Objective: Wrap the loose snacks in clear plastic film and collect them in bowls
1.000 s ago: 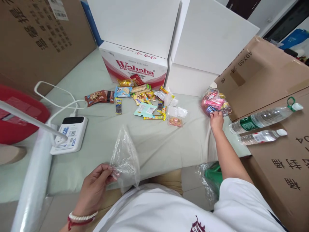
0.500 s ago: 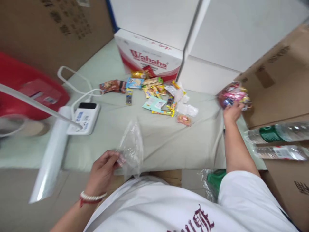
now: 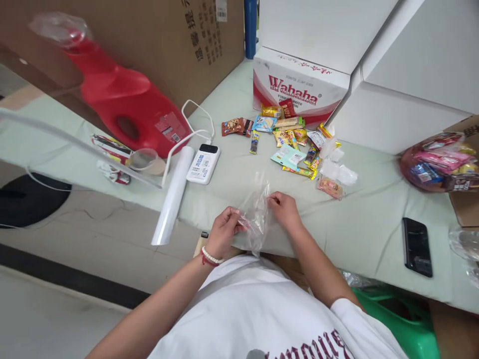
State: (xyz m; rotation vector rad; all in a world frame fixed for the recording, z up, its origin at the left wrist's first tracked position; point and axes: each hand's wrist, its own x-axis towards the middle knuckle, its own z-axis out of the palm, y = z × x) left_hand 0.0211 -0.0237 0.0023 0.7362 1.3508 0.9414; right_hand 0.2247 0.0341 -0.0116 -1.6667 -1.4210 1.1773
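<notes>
Clear plastic bag [image 3: 257, 214] pinched between left hand [image 3: 224, 229] and right hand [image 3: 286, 212], thin and crumpled

Could tear or stretch out of shape if tugged hard in opposite directions, being thin and caught at only a small patch on each side. Could also slip from the fingertips, with so smooth a surface and so little film taken up. Likely to cling to itself along the creases, making layers hard to part by touch. If swung forward, might brush the snack packets [image 3: 288, 123] beyond the hands and shift the mint-green packet [image 3: 288, 157] among them; if swept sideways, might catch the small pinkish pack [image 3: 330, 188] to the right of the right hand. If let go, might slide off the near edge of the table [image 3: 237, 174].

Located directly between the hands, touching both. Gripped on the left side by closed fingertips, and pinched higher up on the right. Drooping from there toward the white shirt [image 3: 262, 304]; impossible to tell whether touching. Too creased and see-through to judge whether open or holding anything.

Farther off: left of the left hand, a shiny roll [image 3: 170, 202] and a white power bank [image 3: 204, 164]; well to the right of the right hand, a black phone [image 3: 417, 247] and, beyond, a rounded container [image 3: 407, 170] heaped with wrapped snacks [image 3: 445, 157].
</notes>
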